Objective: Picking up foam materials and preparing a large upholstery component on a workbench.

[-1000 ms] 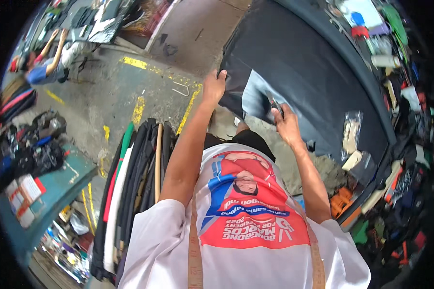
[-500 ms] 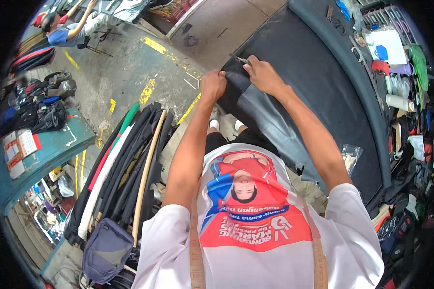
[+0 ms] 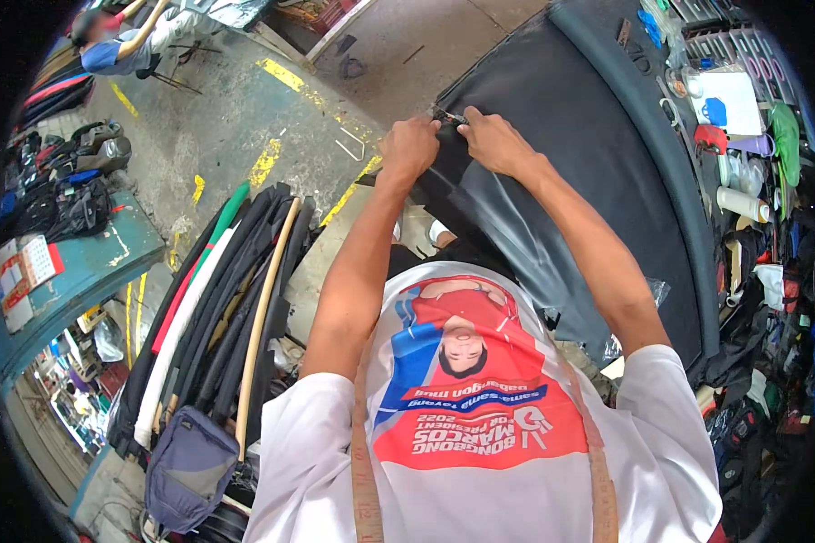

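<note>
A large sheet of smooth black material (image 3: 575, 163), like vinyl or leatherette, covers the table and hangs down its near-left side. My left hand (image 3: 411, 147) is closed on the edge of this sheet at the table's left corner. Just to the right, my right hand (image 3: 495, 142) grips a small silver-and-dark metal hand tool (image 3: 450, 117), whose tip points toward my left fingers. The tool lies at the sheet's edge between my two hands; its exact kind is too small to make out. A soft measuring tape (image 3: 364, 471) hangs round my neck.
A thick dark roll (image 3: 647, 136) runs along the table's far right side, beside cluttered shelves (image 3: 743, 181). At left stand several fabric rolls (image 3: 235, 308), a grey backpack (image 3: 190, 471) and a green table (image 3: 109, 262). Another person (image 3: 122, 50) sits at the far left.
My left hand has moved slightly up and right, closer to the tool. My right hand has shifted a little, and the whole view has moved slightly.
</note>
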Demonstrator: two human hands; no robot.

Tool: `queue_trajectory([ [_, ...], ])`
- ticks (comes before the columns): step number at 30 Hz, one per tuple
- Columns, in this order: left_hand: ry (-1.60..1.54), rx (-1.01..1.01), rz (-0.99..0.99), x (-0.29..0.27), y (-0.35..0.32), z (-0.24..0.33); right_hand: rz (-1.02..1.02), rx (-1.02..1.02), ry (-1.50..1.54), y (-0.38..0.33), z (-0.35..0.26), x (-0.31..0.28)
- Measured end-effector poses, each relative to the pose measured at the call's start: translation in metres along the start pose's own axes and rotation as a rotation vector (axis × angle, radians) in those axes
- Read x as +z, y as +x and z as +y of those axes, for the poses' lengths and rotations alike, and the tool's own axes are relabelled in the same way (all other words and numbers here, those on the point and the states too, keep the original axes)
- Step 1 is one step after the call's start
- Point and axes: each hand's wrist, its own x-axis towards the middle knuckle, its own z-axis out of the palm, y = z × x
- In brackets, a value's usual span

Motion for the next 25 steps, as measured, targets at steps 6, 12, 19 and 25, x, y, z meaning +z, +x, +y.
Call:
queue_trajectory([
  [6, 0.047, 0.030, 0.014, 0.003, -0.005, 0.008, -0.058, 0.043, -0.080, 0.010, -0.011, -0.003],
  [12, 0.106, 0.101, 0.048, 0.003, -0.008, 0.008, -0.133, 0.039, -0.176, 0.000, -0.018, -0.022],
  [19, 0.126, 0.158, 0.113, 0.003, -0.015, 0.015, -0.139, 0.062, -0.141, -0.003, -0.020, -0.021],
  [25, 0.104, 0.211, 0.217, 0.006, -0.020, 0.013, -0.205, 0.125, -0.224, -0.024, -0.012, -0.022],
])
